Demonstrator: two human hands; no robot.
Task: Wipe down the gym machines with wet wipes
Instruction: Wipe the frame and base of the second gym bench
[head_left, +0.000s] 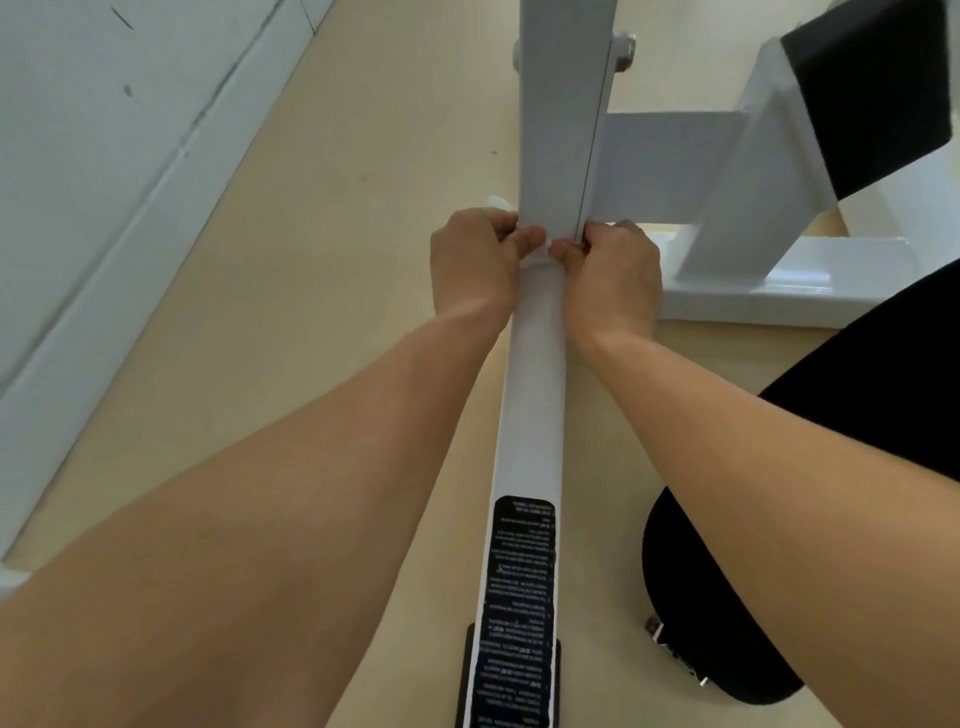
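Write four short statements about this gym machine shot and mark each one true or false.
1. The left hand and the right hand both hold a wipe against the white post. True.
2. The label on the post is red. False: the label is black with pale print.
3. A black pad shows at the upper right. True.
4. The hands are below the label, nearer the camera. False: they are above it in the picture, where the post meets a wider white beam.
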